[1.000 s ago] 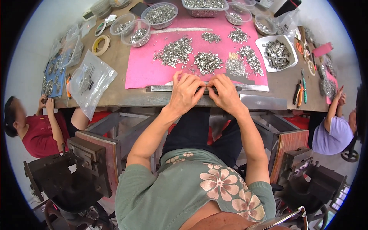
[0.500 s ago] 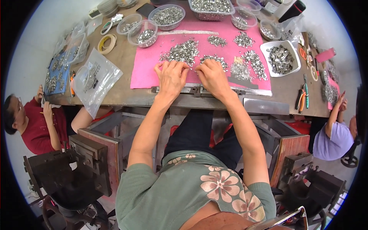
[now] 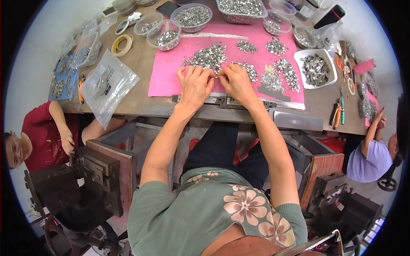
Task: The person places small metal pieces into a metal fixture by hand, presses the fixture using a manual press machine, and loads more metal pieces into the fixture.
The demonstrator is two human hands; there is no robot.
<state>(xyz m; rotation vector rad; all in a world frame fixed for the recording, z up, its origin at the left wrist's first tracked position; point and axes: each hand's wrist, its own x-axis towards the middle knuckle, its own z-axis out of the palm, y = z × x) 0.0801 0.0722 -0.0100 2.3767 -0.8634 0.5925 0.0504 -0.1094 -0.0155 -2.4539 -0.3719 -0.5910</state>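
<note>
Fingertips of both hands meet over a pink mat (image 3: pixel 171 81), pinching at small silvery metal pieces (image 3: pixel 215 76) that lie where the two hands touch; the pieces themselves are too small to tell apart, and whether either hand truly grips one cannot be made out. The left hand (image 3: pixel 195 85) rests knuckles-up with fingers curled forward, the right hand (image 3: pixel 237 83) mirrors it just beside, thumbs turned inward. Both forearms run straight up from the lower frame, elbows spread wide over the person's lap.

Half a second before, the hands lay flatter and slightly farther up the mat among the heaps; they have since drawn back toward the table's near edge and closed together.

Heaps of the same metal pieces (image 3: pixel 207 55) cover the mat beyond the fingers, with clear plastic tubs (image 3: pixel 164 36) and a white dish (image 3: pixel 316 68) holding more. A clear plastic bag (image 3: pixel 106 87) lies to the left on the wooden table (image 3: pixel 141 64), pliers (image 3: pixel 337 112) to the right. Seated co-workers at both sides are cut off by the rim.
</note>
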